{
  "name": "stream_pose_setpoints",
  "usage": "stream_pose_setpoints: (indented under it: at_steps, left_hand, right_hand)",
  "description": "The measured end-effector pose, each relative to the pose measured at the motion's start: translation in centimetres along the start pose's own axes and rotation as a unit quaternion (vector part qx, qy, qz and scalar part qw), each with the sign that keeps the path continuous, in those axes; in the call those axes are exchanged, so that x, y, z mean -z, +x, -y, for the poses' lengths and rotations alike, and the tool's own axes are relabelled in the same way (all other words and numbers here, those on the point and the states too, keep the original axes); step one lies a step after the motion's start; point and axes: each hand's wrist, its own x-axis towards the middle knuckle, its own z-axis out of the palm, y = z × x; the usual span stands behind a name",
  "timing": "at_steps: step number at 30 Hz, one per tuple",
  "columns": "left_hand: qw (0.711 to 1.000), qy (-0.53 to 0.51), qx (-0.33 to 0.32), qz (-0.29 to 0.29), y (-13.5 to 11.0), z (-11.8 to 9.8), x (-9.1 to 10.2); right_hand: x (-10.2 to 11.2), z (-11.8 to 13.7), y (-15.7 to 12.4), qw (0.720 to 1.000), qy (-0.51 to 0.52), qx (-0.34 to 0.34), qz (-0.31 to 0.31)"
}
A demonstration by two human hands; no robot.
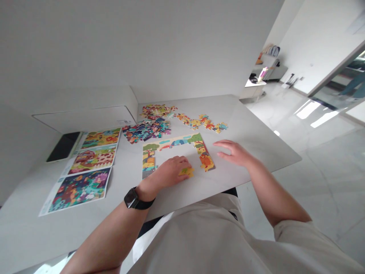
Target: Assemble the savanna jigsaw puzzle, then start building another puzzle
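A left hand (174, 170) pinches a yellow puzzle piece (186, 172) while the right hand (235, 153), grip spread, flanks a part-built jigsaw (203, 154).

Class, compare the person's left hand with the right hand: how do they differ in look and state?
The left hand touches a yellow puzzle piece; the right hand holds nothing visible. The left wrist wears a dark watch; the right wrist is bare. The left hand overlaps the partly built puzzle; the right is beside it. Both are ungloved.

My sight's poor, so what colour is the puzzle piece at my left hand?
The puzzle piece is yellow with some green; best in head view.
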Motion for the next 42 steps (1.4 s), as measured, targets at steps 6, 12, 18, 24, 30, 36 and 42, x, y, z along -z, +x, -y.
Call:
stream_pose_setpoints:
  at_steps: [6,12,18,24,30,36,42]
  left_hand:
    - [1.0,-0.001,0.009,-0.005,-0.3,0.6,0.0]
    - [1.0,0.007,0.005,-0.001,-0.6,0.7,-0.1]
    - [1.0,0.008,0.01,0.002,-0.6,0.4,0.0]
    - [1.0,0.005,0.005,-0.01,-0.5,0.9,-0.4]
    - [1.0,0.001,0.002,-0.009,-0.4,0.8,-0.2]
    - [1.0,0.007,0.009,0.0,-0.3,0.5,0.0]
    - [1.0,0.005,0.018,0.004,-0.2,0.3,0.0]
  right_hand:
    - [3.7,-7.7,6.9,0.962,-0.099,-0.219,-0.13]
    - [-1.1,-11.7,8.2,0.935,-0.155,-0.291,-0.13]
    - [-1.7,-13.8,6.6,0.954,-0.151,-0.241,-0.095]
    - [-1.3,-14.2,6.1,0.979,-0.093,-0.16,-0.082]
    - [-0.6,-13.3,6.2,0.968,-0.112,-0.219,-0.052]
    - [0.0,-12.8,5.9,0.936,-0.172,-0.298,-0.071]
    - [0.1,-12.9,6.0,0.886,-0.241,-0.392,-0.062]
